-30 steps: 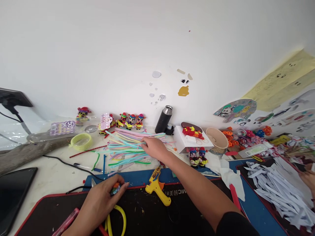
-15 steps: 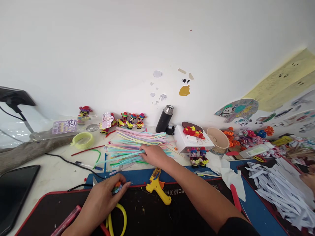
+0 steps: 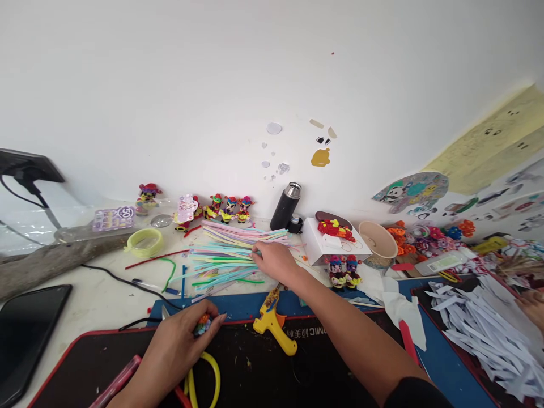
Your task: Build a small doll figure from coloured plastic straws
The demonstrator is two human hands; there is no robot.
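My left hand (image 3: 182,337) is closed around a small fuzzy multicoloured piece (image 3: 203,324), orange and blue, mostly hidden by the fingers. Beneath that hand are scissors (image 3: 216,374) with a yellow handle loop showing. My right hand (image 3: 272,260) reaches over a spread of pastel pipe cleaners (image 3: 221,258), its thumb and fingertips pinched at their right part. How many lie between the fingertips I cannot make out. Between the two arms a yellow glue gun (image 3: 274,328) lies on the dark mat (image 3: 250,379).
Small pipe-cleaner figures (image 3: 230,209) stand along the wall. Behind the right hand are an uncapped black flask (image 3: 285,207), a white box (image 3: 323,249) and a beige bowl (image 3: 378,239). Paper strips (image 3: 480,334) lie at right, a phone (image 3: 29,334) at left. Another person's hand (image 3: 531,306) shows at the right edge.
My right hand has shifted slightly up and right over the pipe cleaners. The left hand keeps its hold on the small fuzzy piece. The whole view has moved a little.
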